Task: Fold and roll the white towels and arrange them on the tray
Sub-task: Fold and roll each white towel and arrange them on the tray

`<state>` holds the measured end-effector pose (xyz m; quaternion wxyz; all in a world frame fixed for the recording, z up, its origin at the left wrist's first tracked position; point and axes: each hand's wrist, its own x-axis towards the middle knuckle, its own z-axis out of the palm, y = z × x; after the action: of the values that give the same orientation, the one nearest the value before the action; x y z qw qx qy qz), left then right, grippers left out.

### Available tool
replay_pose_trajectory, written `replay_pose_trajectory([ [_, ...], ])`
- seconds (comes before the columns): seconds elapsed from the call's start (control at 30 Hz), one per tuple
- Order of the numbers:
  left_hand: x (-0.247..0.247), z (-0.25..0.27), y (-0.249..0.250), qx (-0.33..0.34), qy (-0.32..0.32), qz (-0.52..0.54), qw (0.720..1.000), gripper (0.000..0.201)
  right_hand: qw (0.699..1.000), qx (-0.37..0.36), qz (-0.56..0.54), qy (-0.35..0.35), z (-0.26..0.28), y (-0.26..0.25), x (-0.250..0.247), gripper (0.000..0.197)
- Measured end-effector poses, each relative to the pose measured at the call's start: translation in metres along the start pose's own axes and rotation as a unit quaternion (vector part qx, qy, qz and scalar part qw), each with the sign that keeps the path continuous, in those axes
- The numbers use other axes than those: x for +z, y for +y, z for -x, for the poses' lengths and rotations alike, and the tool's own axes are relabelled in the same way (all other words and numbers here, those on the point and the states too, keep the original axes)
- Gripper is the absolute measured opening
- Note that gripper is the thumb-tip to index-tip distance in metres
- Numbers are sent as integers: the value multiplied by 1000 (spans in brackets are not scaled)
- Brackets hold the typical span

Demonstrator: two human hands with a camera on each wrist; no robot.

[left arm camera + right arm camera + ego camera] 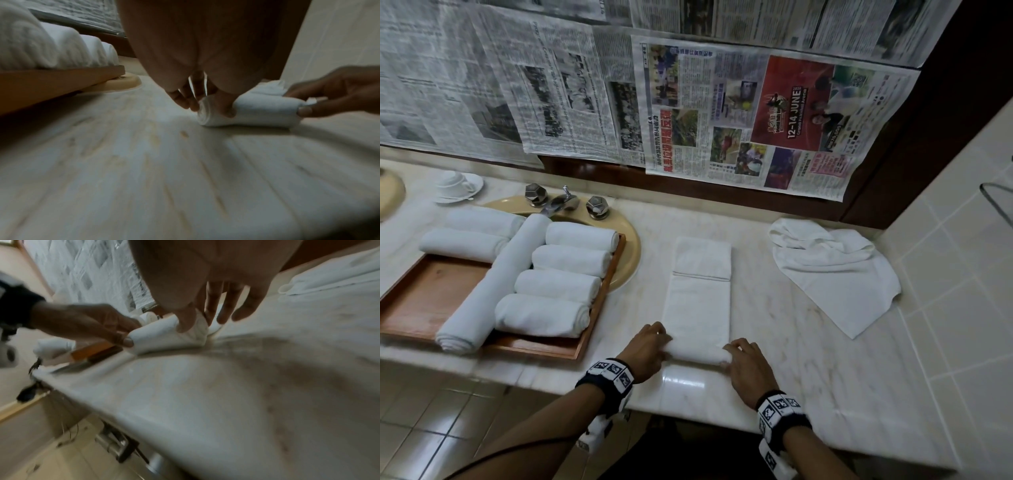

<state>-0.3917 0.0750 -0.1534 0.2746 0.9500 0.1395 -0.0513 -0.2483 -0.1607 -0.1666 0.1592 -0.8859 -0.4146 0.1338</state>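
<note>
Both hands work one long, folded white towel (697, 301) lying on the pale marble counter (825, 359), its near end wound into a short roll. At the roll's left end the left hand (645, 349) curls its fingers (185, 100) over the cloth, thumb pressed on the near side, gripping it. At the right end the right hand (748, 366) does likewise, thumb and fingers (213, 305) pinching the towel. The rest of the towel stretches flat toward the far wall.

Far left, a rectangular wooden tray (424, 308) sits partly over a beige sink basin (628, 246) and carries several rolled white towels (558, 286), one long roll lying across its middle. Beyond it stands a white cup on a saucer (457, 185). To the right of the hands, a crumpled white towel (835, 270) lies loose near the tiled wall. Newspaper sheets (722, 113) cover the far wall.
</note>
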Motion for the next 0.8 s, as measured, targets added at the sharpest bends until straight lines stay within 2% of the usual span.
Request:
replay_pose_trajectory([
  [0.1, -6, -1, 4, -36, 3, 52, 998, 26, 995, 26, -93, -35, -3, 4, -3, 35],
  [0.2, -9, -4, 8, -71, 9, 65, 995, 21, 984, 90, -153, -19, -7, 2, -7, 26],
  [0.33, -4, -10, 9, -118, 43, 97, 987, 13, 971, 173, -167, -6, -15, -6, -10, 21],
  [0.43, -2, -13, 15, -156, 63, 107, 980, 20, 962, 213, -166, 34, -19, -13, -11, 15],
  [0.57, -1, -7, 25, -137, 111, 124, 977, 34, 972, 164, -140, 97, -17, -19, -6, 14],
  [0.67, 6, -4, 18, -93, 128, 91, 983, 14, 986, 105, -80, 103, -12, -16, -6, 7],
  [0.73, 11, 0, 12, -64, 122, 63, 988, 14, 992, 49, -33, 108, -8, -11, -7, 6],
  [0.8, 17, 5, 6, -40, 118, 31, 992, 19, 996, 13, 13, 85, -2, -5, -3, 29],
])
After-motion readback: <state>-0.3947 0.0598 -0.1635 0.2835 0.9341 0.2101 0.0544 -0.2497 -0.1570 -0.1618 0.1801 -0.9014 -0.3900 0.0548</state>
